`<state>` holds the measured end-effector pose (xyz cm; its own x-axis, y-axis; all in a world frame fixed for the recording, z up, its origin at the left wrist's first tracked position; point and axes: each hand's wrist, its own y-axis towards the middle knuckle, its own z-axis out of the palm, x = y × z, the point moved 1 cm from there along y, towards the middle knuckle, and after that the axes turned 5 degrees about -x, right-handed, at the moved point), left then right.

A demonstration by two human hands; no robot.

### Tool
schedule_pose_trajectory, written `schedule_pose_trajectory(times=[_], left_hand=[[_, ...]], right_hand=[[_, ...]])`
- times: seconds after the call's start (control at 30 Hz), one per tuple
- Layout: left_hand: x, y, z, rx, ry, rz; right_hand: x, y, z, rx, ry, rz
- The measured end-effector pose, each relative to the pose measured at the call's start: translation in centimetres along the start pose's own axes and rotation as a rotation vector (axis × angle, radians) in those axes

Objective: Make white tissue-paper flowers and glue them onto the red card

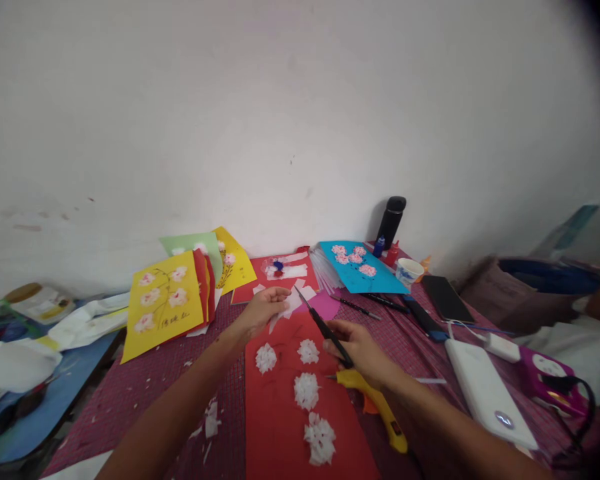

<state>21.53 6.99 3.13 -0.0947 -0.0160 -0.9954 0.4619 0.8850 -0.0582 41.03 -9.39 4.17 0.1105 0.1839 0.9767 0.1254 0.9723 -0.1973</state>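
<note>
My left hand point(266, 311) has its fingers and thumb closed at the edge of white tissue paper point(294, 301), which lies over a pink sheet point(325, 305). My right hand point(355, 347) grips slim black tweezers point(325, 328), their metal tip pointing up and left toward the tissue. Below both hands lies a red card point(275, 427) with several crumpled white paper flowers point(307, 391) on it and faint dark lines. Beneath my right forearm, a yellow glue gun point(375, 400) rests with its nozzle over the card's right edge.
Finished yellow flower cards point(163, 300) stand at left; a blue flower card point(347, 273) lies at back right. On the right are a black bottle point(391, 223), small paint bottles point(393, 255), a white cup point(409, 270), a phone point(447, 299), a box cutter point(425, 320) and a power bank point(487, 393).
</note>
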Motion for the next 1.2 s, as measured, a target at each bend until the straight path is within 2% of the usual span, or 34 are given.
schedule_pose_trajectory(times=[0.13,0.3,0.43,0.53,0.63,0.8,0.9,0.97,1.07,1.13,1.2], left_hand=[[1.1,1.3,-1.2,-0.036,0.141,0.020],[1.2,3.3,-3.4,-0.155,0.400,0.093],[1.0,4.5,-3.5,-0.183,0.614,0.163],[1.4,4.6,-2.0,-0.140,0.721,0.255],[1.7,4.0,0.2,-0.042,0.774,0.346],[1.3,3.0,2.8,0.246,0.818,0.416],[1.0,2.8,4.3,0.356,0.812,0.464],[1.1,2.9,5.5,0.329,0.869,0.494],[1.7,3.1,7.3,0.188,1.007,0.467],[2.1,3.4,8.2,0.121,1.048,0.445],[2.5,3.6,8.7,0.083,1.071,0.433]], right_hand=[[-0.3,1.4,-1.0,0.012,-0.062,0.053],[-0.5,2.8,-4.5,-0.038,-0.319,-0.187],[-0.1,1.8,-7.1,0.038,-0.629,-0.292],[0.3,0.5,-7.9,0.121,-0.709,-0.266],[0.3,-0.3,-8.3,0.116,-0.632,-0.213],[-0.3,-0.4,-9.1,0.088,-0.364,0.007],[-0.4,-0.4,-9.4,0.100,-0.292,0.028],[-0.3,-0.4,-9.8,0.088,-0.317,0.006],[0.1,-0.6,-10.7,0.051,-0.504,-0.127],[0.3,-1.0,-11.6,0.046,-0.754,-0.216],[0.3,-1.4,-12.7,-0.015,-1.078,-0.221]])
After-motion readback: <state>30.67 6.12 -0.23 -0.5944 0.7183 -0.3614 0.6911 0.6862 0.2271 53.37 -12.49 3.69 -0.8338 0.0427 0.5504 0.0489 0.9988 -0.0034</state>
